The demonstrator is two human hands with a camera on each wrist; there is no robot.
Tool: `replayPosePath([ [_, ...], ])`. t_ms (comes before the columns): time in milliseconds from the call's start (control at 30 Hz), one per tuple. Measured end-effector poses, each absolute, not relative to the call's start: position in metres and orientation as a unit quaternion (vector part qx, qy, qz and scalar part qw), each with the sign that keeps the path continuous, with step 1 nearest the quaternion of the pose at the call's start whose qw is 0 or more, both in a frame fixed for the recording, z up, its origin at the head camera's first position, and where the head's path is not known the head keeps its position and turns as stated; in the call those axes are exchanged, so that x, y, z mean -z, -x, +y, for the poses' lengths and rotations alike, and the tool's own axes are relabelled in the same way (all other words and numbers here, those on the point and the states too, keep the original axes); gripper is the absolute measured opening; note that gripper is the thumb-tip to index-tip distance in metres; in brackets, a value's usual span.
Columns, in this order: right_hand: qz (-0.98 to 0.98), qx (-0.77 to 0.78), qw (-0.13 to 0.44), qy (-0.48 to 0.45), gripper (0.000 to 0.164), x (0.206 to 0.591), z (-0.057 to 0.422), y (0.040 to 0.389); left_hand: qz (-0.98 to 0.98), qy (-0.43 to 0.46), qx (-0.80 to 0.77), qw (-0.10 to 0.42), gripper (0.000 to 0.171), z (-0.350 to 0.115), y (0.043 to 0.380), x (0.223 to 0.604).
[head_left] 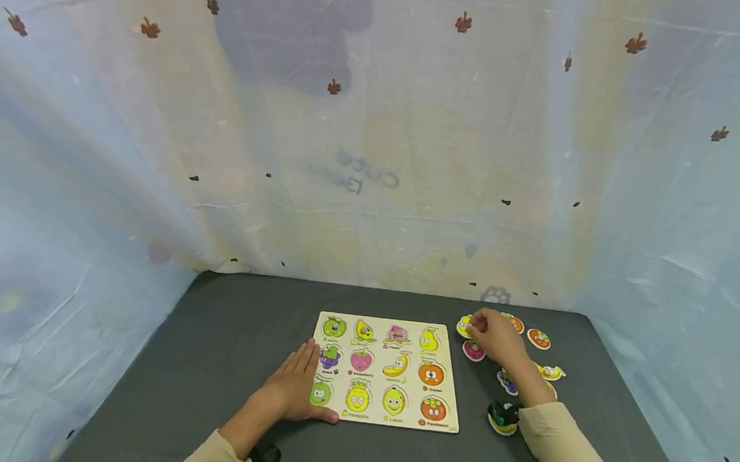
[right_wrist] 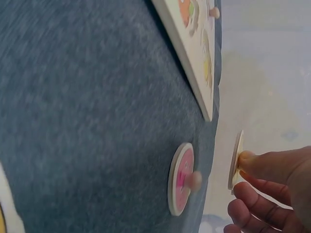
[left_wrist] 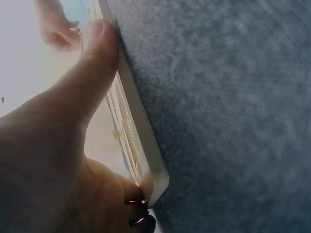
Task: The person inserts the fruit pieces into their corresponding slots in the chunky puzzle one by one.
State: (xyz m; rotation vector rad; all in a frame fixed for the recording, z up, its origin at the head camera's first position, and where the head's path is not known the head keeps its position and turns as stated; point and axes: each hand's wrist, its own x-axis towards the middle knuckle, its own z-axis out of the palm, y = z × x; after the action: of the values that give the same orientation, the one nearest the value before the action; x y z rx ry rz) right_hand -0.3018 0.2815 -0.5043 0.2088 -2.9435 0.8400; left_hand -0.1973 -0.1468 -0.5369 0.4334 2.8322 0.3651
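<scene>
A pale wooden fruit puzzle board [head_left: 391, 375] lies flat, with rows of printed fruits. My left hand [head_left: 295, 388] rests at its near left corner, fingers straight along the left edge and thumb along the near edge. In the left wrist view the thumb [left_wrist: 99, 53] presses the board's edge [left_wrist: 141, 131]. To the right of the board, my right hand [head_left: 499, 337] pinches a yellow puzzle piece [head_left: 465, 326] between thumb and fingers. The right wrist view shows this thin piece [right_wrist: 235, 162] edge-on, raised off the table. Just below lies a pink round piece [right_wrist: 181, 179] with a knob.
More pieces lie on the dark table [head_left: 231, 343] right of the board: a persimmon [head_left: 539, 338], a banana [head_left: 552, 372], grapes [head_left: 507, 382] and an orange [head_left: 516, 324]. A yellow-green piece [head_left: 503, 428] lies beside my right wrist. Printed curtains [head_left: 377, 137] enclose the table's back and sides.
</scene>
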Motion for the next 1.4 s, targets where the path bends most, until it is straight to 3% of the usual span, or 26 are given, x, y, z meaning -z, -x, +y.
replayPosePath([
  [400, -0.957, -0.271, 0.037, -0.092, 0.013, 0.501, 0.264, 0.295, 0.971, -0.142, -0.135, 0.140, 0.143, -0.146, 0.196, 0.529],
  [633, -0.958, -0.269, 0.028, -0.093, 0.014, 0.500, 0.255, 0.292, 0.971, -0.152, -0.140, 0.116, 0.143, -0.150, 0.202, 0.548],
  [1067, -0.962, -0.255, 0.021, -0.095, 0.012, 0.507, 0.244, 0.289, 0.969, -0.142, -0.136, 0.150, 0.144, -0.147, 0.197, 0.531],
  [1400, -0.962, -0.254, 0.018, -0.103, 0.011, 0.508, 0.237, 0.287, 0.973, -0.138, -0.127, 0.136, 0.141, -0.146, 0.196, 0.528],
])
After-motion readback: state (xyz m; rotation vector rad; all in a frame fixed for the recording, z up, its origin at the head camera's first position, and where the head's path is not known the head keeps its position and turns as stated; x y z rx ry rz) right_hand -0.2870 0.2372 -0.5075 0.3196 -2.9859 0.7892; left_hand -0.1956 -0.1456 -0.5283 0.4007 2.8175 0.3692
